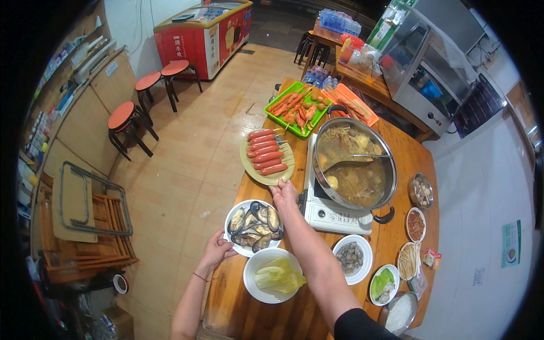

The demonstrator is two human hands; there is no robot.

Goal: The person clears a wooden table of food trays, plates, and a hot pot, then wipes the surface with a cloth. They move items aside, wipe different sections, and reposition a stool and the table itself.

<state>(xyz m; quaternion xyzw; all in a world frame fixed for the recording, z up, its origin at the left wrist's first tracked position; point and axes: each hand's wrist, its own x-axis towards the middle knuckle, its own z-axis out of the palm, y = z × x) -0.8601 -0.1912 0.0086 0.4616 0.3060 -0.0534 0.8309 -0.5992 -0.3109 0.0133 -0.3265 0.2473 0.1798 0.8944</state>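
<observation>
My left hand grips the left rim of a white plate of mussels in half shells. My right hand pinches the near edge of an oval plate bearing several skewered red sausages. A white bowl of leafy cabbage stands just below the mussels. Right of my right hand, a divided steel hot pot full of broth and food rests on a white portable gas stove. A slotted or long-handled utensil lies across the pot.
Beyond the plates lie a green tray of skewers and an orange tray. Small bowls, one of shelled seafood, line the wooden table's right side. Red stools, a chest freezer and folded chairs stand around.
</observation>
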